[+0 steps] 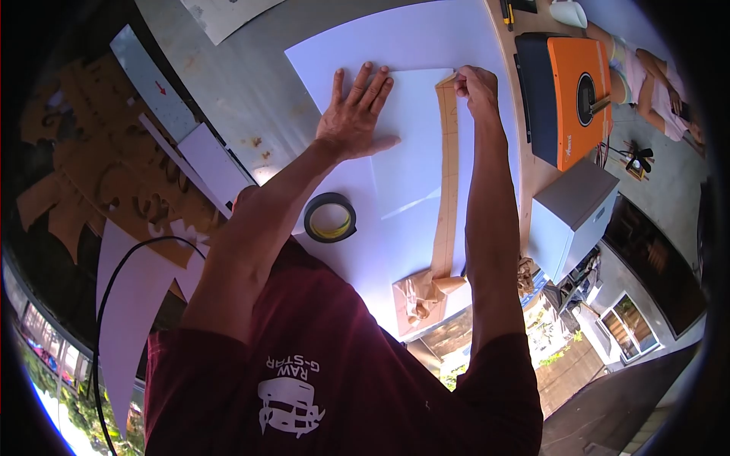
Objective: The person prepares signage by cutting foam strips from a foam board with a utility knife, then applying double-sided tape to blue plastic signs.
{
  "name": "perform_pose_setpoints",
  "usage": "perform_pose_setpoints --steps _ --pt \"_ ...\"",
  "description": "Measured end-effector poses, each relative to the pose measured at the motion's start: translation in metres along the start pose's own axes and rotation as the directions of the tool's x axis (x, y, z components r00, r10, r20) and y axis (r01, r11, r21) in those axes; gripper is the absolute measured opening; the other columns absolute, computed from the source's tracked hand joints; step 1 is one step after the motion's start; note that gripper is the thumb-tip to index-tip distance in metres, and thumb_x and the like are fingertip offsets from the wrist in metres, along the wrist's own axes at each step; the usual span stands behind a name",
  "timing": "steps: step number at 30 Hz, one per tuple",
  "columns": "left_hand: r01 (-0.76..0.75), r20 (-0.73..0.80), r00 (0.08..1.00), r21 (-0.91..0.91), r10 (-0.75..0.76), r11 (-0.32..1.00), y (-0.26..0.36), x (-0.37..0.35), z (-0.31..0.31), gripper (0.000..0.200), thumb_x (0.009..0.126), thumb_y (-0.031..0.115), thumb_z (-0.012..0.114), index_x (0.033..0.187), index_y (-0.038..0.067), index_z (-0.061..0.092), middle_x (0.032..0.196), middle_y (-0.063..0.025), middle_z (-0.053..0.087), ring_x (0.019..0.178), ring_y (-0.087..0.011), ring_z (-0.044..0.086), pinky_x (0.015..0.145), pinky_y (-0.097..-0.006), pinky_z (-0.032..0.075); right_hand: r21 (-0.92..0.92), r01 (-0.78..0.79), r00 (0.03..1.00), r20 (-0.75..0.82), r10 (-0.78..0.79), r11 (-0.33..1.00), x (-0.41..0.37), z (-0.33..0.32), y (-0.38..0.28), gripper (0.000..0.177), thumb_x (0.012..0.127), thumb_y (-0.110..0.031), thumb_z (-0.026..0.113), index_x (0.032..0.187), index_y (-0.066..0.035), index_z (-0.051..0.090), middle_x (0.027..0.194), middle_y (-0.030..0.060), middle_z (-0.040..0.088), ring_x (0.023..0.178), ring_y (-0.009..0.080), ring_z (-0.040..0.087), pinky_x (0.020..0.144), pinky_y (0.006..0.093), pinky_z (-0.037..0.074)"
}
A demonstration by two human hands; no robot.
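Observation:
My left hand (356, 114) lies flat with fingers spread on a glossy white sheet (411, 167), near its far left part. At the sheet's far right corner, my right hand (479, 87) has its fingers curled and pinches the end of a brown paper strip (447, 175). The strip runs along the sheet's right side and carries faint drawn lines. At its near end lies crumpled brown paper (422, 296). A dark roll of tape (310, 220) with a yellowish inside rests left of the sheet.
An orange-and-black device (566, 102) and a grey box (570, 220) stand at the right. Beyond them is another person (654, 91). A white mug (569, 13) and a yellow-black cutter (507, 14) sit at the far edge. Cut brown pieces (99, 152) lie left.

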State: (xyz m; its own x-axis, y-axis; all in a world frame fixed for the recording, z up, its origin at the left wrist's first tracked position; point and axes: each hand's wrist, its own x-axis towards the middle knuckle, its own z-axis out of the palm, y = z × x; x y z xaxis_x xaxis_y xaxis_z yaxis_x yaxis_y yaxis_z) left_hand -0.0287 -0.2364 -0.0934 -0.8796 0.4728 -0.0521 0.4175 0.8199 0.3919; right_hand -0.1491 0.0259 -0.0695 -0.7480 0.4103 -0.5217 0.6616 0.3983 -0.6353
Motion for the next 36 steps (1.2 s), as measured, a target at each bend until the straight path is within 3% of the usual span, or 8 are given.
perform_pose_setpoints --steps 3,10,15,18,21,25,28,36 --pt "0.000 0.009 1.000 0.013 0.000 1.000 0.001 0.000 -0.001 0.107 0.084 0.078 0.052 0.158 0.008 0.022 0.167 -0.0085 0.014 0.155 -0.0280 0.008 0.121 -0.0628 0.007 0.175 0.031 0.999 0.030 -0.037 0.984 -0.004 -0.008 0.008 0.018 0.089 -0.013 0.065 0.086 0.004 0.067 0.069 0.0057 0.062 0.052 0.0119 0.054 0.045 0.0263 0.042" --pt "0.000 0.027 1.000 -0.024 0.000 1.000 0.000 0.001 0.002 0.104 0.086 0.077 0.047 0.159 0.009 0.018 0.167 -0.0069 0.009 0.155 -0.0271 0.000 0.121 -0.0625 -0.002 -0.268 0.188 0.981 0.010 -0.193 0.945 -0.024 -0.005 -0.019 0.020 0.083 -0.018 0.070 0.087 0.001 0.074 0.070 0.0066 0.068 0.058 0.0115 0.061 0.050 0.0247 0.047" --pt "0.003 0.035 0.999 -0.005 -0.003 1.000 0.001 0.000 0.001 0.105 0.085 0.078 0.047 0.159 0.009 0.018 0.167 -0.0072 0.011 0.155 -0.0275 0.002 0.121 -0.0625 -0.002 -0.546 0.214 0.976 0.089 -0.198 0.810 -0.007 -0.005 -0.029 0.029 0.078 -0.025 0.071 0.090 0.000 0.076 0.072 0.0090 0.069 0.059 0.0126 0.062 0.055 0.0269 0.051" --pt "0.001 0.020 1.000 -0.007 -0.001 1.000 -0.001 0.000 0.002 0.105 0.085 0.078 0.047 0.159 0.009 0.019 0.167 -0.0073 0.011 0.155 -0.0278 0.003 0.121 -0.0625 -0.001 -0.659 0.337 0.925 0.099 -0.367 0.672 0.006 -0.002 -0.019 0.030 0.078 -0.028 0.070 0.090 0.000 0.075 0.074 0.0091 0.070 0.056 0.0138 0.061 0.055 0.0282 0.051" --pt "0.004 0.025 1.000 -0.004 -0.004 1.000 0.001 0.000 0.001 0.104 0.086 0.077 0.046 0.159 0.009 0.020 0.167 -0.0070 0.011 0.155 -0.0279 0.003 0.121 -0.0626 0.000 -0.676 0.215 0.957 0.003 -0.290 0.704 -0.008 -0.001 -0.023 0.023 0.080 -0.024 0.068 0.076 -0.001 0.071 0.068 0.0100 0.068 0.062 0.0184 0.064 0.065 0.0326 0.054" --pt "0.007 0.054 0.999 0.024 -0.008 1.000 0.001 0.001 -0.002 0.103 0.086 0.077 0.046 0.159 0.009 0.019 0.167 -0.0070 0.010 0.155 -0.0278 0.002 0.121 -0.0628 -0.001 -0.179 0.015 0.999 -0.032 -0.021 0.984 -0.004 -0.020 -0.003 0.019 0.085 -0.020 0.069 0.090 -0.001 0.071 0.074 0.0046 0.065 0.062 0.0123 0.061 0.056 0.0274 0.050" --pt "-0.006 -0.029 1.000 -0.016 0.006 1.000 0.001 0.000 0.001 0.107 0.083 0.076 0.056 0.158 0.008 0.023 0.167 -0.0081 0.014 0.155 -0.0281 0.009 0.121 -0.0631 0.006 -0.176 0.129 0.991 0.048 -0.122 0.976 -0.010 -0.025 -0.002 0.019 0.087 -0.019 0.069 0.095 -0.002 0.073 0.078 0.0059 0.069 0.062 0.0114 0.062 0.055 0.0259 0.050" --pt "-0.005 -0.023 1.000 -0.033 0.004 0.999 0.000 0.000 0.003 0.107 0.083 0.076 0.056 0.158 0.008 0.022 0.167 -0.0079 0.014 0.155 -0.0275 0.008 0.121 -0.0629 0.006 -0.535 0.301 0.954 0.172 -0.246 0.789 -0.010 -0.014 -0.030 0.020 0.085 -0.017 0.068 0.095 -0.003 0.077 0.081 0.0092 0.074 0.065 0.0149 0.068 0.067 0.0290 0.056"
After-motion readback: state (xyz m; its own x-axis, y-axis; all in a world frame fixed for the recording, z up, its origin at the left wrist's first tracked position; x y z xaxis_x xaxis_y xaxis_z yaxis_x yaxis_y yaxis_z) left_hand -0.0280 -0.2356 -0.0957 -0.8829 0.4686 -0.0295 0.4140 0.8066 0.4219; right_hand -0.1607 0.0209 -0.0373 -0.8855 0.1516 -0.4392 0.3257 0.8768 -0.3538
